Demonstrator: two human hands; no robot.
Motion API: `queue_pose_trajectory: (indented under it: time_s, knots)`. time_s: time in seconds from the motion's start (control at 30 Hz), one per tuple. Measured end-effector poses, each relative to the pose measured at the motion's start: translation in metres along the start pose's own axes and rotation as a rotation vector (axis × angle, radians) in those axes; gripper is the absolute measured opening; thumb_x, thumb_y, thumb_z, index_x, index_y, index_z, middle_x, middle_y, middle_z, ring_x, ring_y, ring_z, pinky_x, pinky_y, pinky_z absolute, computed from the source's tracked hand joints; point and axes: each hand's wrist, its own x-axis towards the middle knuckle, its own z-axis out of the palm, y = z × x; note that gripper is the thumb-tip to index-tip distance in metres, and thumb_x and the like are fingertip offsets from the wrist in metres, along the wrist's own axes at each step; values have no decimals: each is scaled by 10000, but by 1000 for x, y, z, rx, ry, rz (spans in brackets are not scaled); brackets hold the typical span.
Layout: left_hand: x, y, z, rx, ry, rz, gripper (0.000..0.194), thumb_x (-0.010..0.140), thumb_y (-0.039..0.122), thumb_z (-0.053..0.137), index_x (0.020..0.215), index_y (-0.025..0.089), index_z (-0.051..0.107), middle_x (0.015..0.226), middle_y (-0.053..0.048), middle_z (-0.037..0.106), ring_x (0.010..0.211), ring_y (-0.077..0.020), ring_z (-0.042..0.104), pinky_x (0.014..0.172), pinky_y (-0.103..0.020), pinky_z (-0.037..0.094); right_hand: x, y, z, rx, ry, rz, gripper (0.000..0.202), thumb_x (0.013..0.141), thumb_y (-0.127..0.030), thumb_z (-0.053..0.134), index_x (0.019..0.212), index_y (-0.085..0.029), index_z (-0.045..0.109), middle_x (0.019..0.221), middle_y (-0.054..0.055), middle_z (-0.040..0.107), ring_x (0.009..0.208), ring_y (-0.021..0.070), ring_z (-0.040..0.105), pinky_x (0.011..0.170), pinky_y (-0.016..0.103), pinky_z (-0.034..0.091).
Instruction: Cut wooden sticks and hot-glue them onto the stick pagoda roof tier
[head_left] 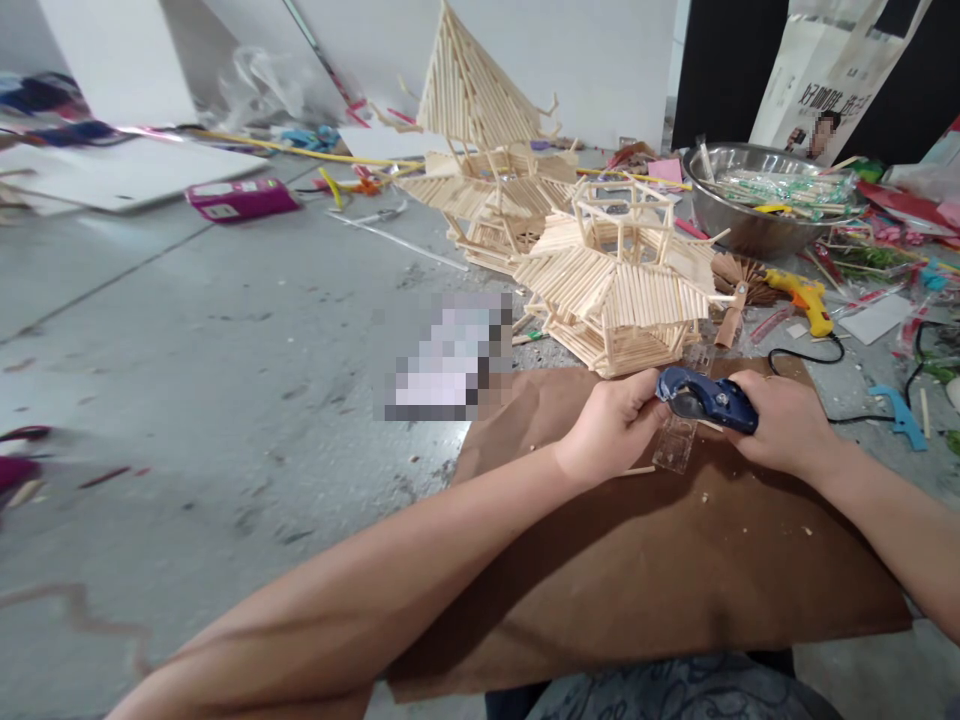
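Observation:
My right hand (784,415) is wrapped round the handle end of a dark blue hand cutter (709,398), held over the brown sheet. At the cutter's other end, my left hand (616,425) is closed with thumb and fingers pinched by the jaws; what is between them is hidden. Below the cutter lies a clear plastic piece (673,446), and a short thin wooden stick (637,471) rests beside it. Just beyond my hands stands an eight-sided tier built of pale wooden sticks (622,290). Behind it on the left is a similar tier with a pointed stick roof (476,95).
Brown sheet (637,580) spreads in front of me on the grey floor. A blurred-out flat object (446,360) lies left of the stick tiers. To the right are a yellow glue gun (806,300) with a black cord and a metal bowl (739,225) of packaged sticks.

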Motion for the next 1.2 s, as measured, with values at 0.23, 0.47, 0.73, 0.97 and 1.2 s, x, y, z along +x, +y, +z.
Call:
queue_pose_trajectory:
  time_s: [0.23, 0.47, 0.73, 0.97, 1.2]
  knots:
    - [-1, 0, 0, 12, -4, -21, 176, 805, 174, 430, 629, 169, 443, 521, 39, 457, 490, -66, 416, 483, -170, 351, -1, 1, 4, -30, -13, 22, 283, 698, -364, 502, 890, -172, 585, 705, 69, 668, 645, 228, 627, 555, 291, 369]
    - [-3, -3, 3, -4, -7, -83, 179, 816, 207, 437, 645, 161, 460, 523, 38, 464, 487, -70, 416, 480, -181, 344, -1, 1, 10, -61, -26, 60, 257, 720, -393, 473, 821, -181, 576, 652, 63, 671, 617, 230, 642, 507, 278, 330]
    - [2, 1, 6, -272, -58, -267, 216, 837, 285, 447, 665, 159, 475, 563, 24, 517, 440, -46, 396, 429, -170, 323, 3, 4, 4, 19, 36, 191, 262, 709, -348, 480, 896, -191, 574, 732, 66, 689, 663, 249, 641, 543, 297, 374]
    - [3, 2, 8, -564, -69, -379, 184, 821, 320, 513, 758, 166, 435, 633, 14, 582, 381, -22, 396, 375, -156, 300, 5, 15, 2, 28, 62, 96, 398, 696, -320, 486, 1044, -137, 552, 836, 119, 681, 731, 282, 620, 614, 341, 396]
    - [2, -2, 7, -536, -83, -318, 157, 825, 295, 505, 782, 145, 491, 673, 5, 582, 421, -23, 424, 421, -162, 358, 6, 7, 3, -8, 19, -3, 420, 684, -332, 508, 1040, -117, 566, 863, 124, 673, 749, 276, 610, 647, 344, 378]
